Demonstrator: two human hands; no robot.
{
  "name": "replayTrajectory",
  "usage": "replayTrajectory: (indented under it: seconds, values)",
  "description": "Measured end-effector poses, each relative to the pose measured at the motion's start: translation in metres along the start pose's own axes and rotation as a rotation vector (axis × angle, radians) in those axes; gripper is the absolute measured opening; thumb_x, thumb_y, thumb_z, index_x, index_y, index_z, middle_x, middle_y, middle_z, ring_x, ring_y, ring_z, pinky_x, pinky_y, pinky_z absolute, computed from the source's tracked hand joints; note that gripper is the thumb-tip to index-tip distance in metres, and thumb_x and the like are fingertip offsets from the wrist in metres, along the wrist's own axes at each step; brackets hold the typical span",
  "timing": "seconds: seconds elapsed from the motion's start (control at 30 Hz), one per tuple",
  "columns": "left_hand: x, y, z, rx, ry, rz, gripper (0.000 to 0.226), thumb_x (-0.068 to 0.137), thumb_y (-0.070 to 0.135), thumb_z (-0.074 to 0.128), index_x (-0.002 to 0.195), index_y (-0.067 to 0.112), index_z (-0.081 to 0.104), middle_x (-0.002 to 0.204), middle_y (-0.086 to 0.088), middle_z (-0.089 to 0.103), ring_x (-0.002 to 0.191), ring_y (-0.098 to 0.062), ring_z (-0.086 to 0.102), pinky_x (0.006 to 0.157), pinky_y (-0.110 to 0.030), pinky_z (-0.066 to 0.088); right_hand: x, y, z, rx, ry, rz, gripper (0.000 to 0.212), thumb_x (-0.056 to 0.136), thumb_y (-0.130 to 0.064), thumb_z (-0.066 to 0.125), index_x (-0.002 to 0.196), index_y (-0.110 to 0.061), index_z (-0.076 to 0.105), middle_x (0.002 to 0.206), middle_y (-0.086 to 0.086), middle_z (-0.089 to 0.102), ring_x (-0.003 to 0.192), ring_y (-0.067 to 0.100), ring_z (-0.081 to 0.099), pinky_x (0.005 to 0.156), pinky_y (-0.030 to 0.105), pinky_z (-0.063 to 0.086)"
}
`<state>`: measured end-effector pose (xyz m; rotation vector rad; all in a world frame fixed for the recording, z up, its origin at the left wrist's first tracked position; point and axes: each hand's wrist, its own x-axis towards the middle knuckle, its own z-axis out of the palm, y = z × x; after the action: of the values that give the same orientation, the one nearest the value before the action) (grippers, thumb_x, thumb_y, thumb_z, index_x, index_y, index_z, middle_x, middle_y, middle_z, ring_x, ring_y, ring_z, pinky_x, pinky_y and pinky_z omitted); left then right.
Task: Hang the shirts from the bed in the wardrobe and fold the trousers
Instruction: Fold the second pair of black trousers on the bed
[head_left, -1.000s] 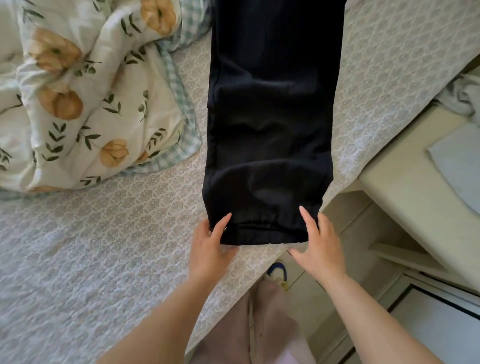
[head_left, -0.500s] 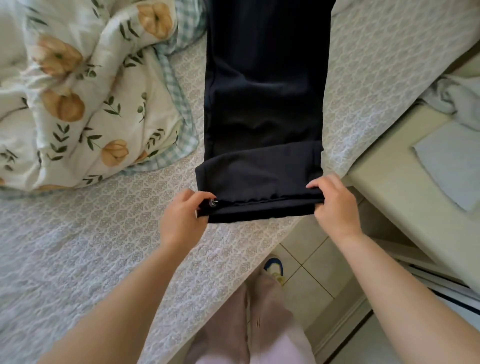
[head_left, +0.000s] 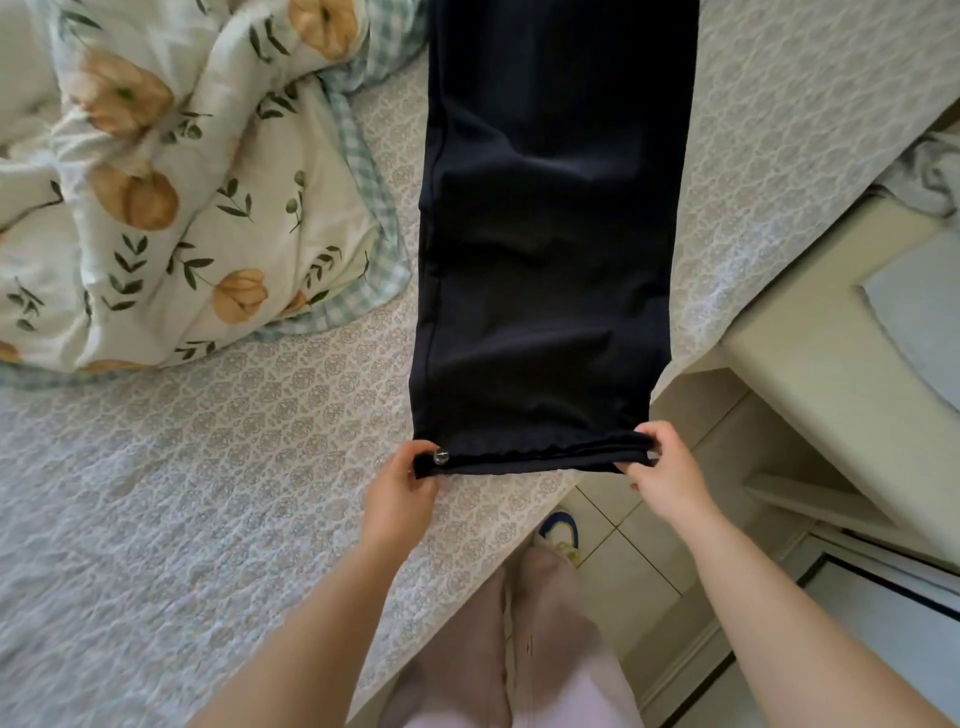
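Observation:
Black trousers lie lengthwise on the bed, running from its near edge away to the top of the head view, where their far end is cut off. The near end is a waistband with a small metal button. My left hand pinches the left corner of that waistband beside the button. My right hand grips the right corner, fingers curled over the top. Both corners sit just above the bed's edge.
A crumpled floral duvet with a green checked lining fills the bed's left. A cream bedside cabinet with grey cloths stands at the right. Tiled floor, a slipper and my legs are below.
My hands went from resting flat at the waistband to gripping its corners. A short fold that lay over the near end half a second ago has been laid back out straight.

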<state>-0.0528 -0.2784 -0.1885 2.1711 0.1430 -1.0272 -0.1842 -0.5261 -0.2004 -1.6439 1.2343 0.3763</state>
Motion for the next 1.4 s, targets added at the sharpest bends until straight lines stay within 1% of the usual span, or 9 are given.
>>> replayTrajectory:
  seconds: [0.2,0.47,0.63,0.73,0.87,1.1,1.2,1.3,1.4]
  values:
    - [0.001,0.005,-0.001,-0.065,-0.028,-0.020,0.008,0.092,0.024,0.061,0.084,0.025,0.058,0.077,-0.005,0.059,0.054,-0.012,0.049,0.044,-0.021,0.039,-0.007,-0.012,-0.008,0.145,-0.059,-0.067,0.025,0.080,-0.004,0.069,0.094,-0.018,0.053,0.096,-0.005,0.059,0.075,0.013,0.059,0.072,0.031,0.054]
    - [-0.007,0.003,0.003,-0.565,0.010,-0.175,0.031,0.101,0.031,0.041,0.099,0.007,0.060,0.106,-0.008,0.066,0.100,-0.020,0.064,0.089,-0.034,0.052,-0.010,-0.004,-0.018,0.210,-0.230,-0.045,0.030,0.079,0.006,0.065,0.088,-0.019,0.050,0.092,0.002,0.057,0.081,0.015,0.055,0.078,0.028,0.044]
    - [-0.003,0.001,0.004,-0.396,0.096,-0.268,0.037,0.089,0.043,0.060,0.068,0.014,0.051,0.078,0.005,0.062,0.086,-0.021,0.065,0.073,-0.026,0.050,-0.009,-0.004,-0.014,0.105,-0.063,0.022,0.018,0.083,-0.033,0.067,0.082,-0.019,0.055,0.084,-0.005,0.058,0.082,0.015,0.055,0.076,0.027,0.044]
    - [0.005,0.007,0.006,-0.194,0.194,-0.290,0.028,0.084,0.035,0.068,0.096,0.017,0.049,0.098,0.001,0.061,0.086,-0.018,0.063,0.072,-0.033,0.051,-0.004,-0.011,-0.006,0.204,0.199,0.060,0.024,0.085,-0.033,0.065,0.095,-0.016,0.051,0.086,-0.003,0.062,0.082,0.017,0.058,0.070,0.028,0.047]
    - [0.016,0.017,0.015,-0.129,0.247,-0.111,0.068,0.078,0.030,0.075,0.135,0.019,0.038,0.118,0.007,0.045,0.104,-0.013,0.052,0.089,-0.034,0.048,0.005,-0.023,0.012,0.282,0.075,0.187,0.053,0.083,-0.033,0.068,0.126,-0.013,0.043,0.109,0.000,0.058,0.100,0.020,0.058,0.091,0.039,0.049]
    - [0.018,0.034,0.010,-0.508,-0.106,-0.427,0.035,0.084,0.036,0.070,0.112,0.017,0.060,0.085,0.003,0.062,0.058,-0.009,0.047,0.053,-0.020,0.039,-0.005,-0.031,0.014,0.515,0.179,0.323,0.026,0.092,-0.039,0.056,0.098,-0.014,0.059,0.108,0.007,0.063,0.103,0.028,0.059,0.097,0.045,0.047]
    - [0.001,0.028,-0.015,-0.668,-0.204,-0.565,0.039,0.075,0.031,0.077,0.107,0.012,0.064,0.081,0.001,0.064,0.060,-0.009,0.048,0.053,-0.020,0.040,-0.025,-0.024,0.007,0.312,0.099,0.315,0.040,0.092,-0.035,0.056,0.121,-0.006,0.055,0.123,0.011,0.059,0.111,0.029,0.056,0.098,0.046,0.046]
    - [-0.020,0.022,-0.036,-0.894,-0.321,-0.590,0.046,0.072,0.024,0.074,0.115,0.012,0.062,0.106,-0.005,0.072,0.099,-0.019,0.065,0.082,-0.036,0.051,-0.045,-0.027,0.006,0.300,-0.051,0.428,0.037,0.094,-0.024,0.055,0.127,-0.006,0.051,0.119,0.010,0.059,0.105,0.029,0.057,0.080,0.036,0.051]
    - [-0.043,0.046,-0.044,-0.987,-0.235,-0.640,0.035,0.082,0.014,0.066,0.115,0.007,0.058,0.104,-0.011,0.070,0.095,-0.024,0.066,0.071,-0.035,0.053,-0.061,-0.058,-0.011,0.241,-0.127,0.523,0.012,0.096,-0.016,0.050,0.098,-0.005,0.055,0.096,0.012,0.057,0.083,0.025,0.055,0.058,0.028,0.045]
